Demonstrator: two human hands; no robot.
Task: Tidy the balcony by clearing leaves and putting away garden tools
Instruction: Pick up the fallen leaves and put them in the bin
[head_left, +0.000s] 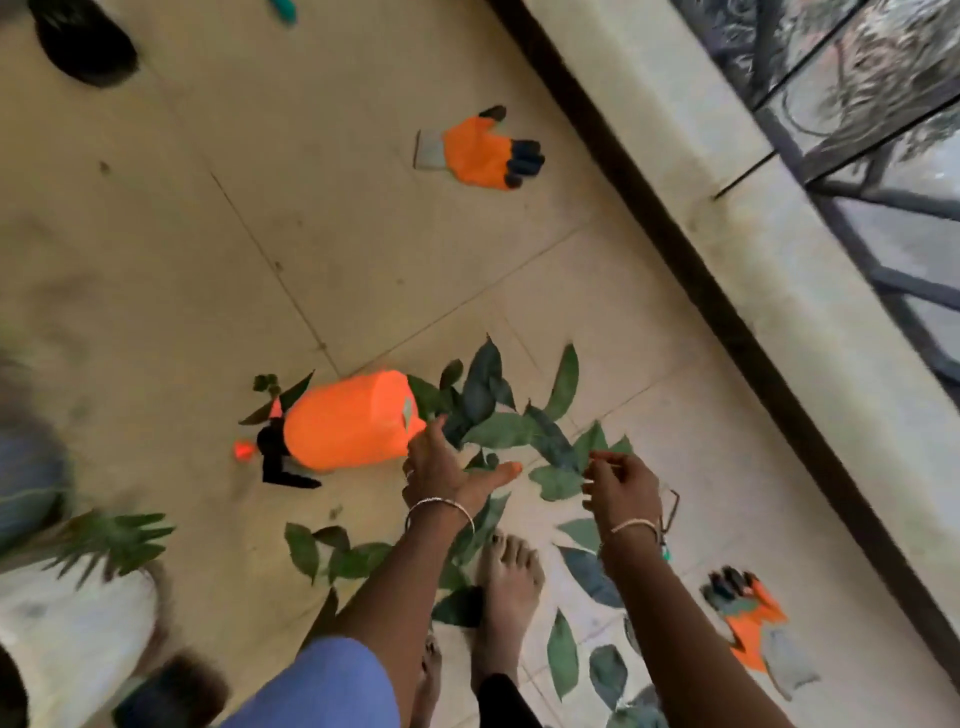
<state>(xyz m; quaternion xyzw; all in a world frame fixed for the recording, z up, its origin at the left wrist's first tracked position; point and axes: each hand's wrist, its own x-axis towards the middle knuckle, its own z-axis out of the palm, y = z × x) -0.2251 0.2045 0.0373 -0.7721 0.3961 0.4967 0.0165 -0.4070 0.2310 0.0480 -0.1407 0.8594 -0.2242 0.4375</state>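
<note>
- While the left hand (447, 467) reaches in with fingers straight and spread, holding nothing, its fingertips are right at the base end of the orange spray bottle (348, 421), which lies on its side on the tiled floor (182, 234).
- Right hand (621, 493) hovers off to the bottle's right, over the leaves (498, 415). Its fingers are loosely curled with the tips close together. It may be pinching a thin stem, but the blur won't let me call it.
- Leaves everywhere: a thick cluster just past the bottle's base, and more scattered on the person's side of the bottle, around a bare foot (509, 577).
- One orange glove (480, 150) lies well beyond the bottle; the second orange glove (748, 623) sits far to the bottle's right, closer to the person.
- My read: leaf-gathering is the step in hand. Best play is to sweep the strays toward the cluster by the bottle with that flat left hand, then scoop with both, not pick one leaf at a time.
- Watch the bottle: it has a round body and is on its side, so a nudge will likely roll it. Standing it up first would free the leaves lying against it.
- Mind the foot too, which looks to be touching a leaf or two.
</note>
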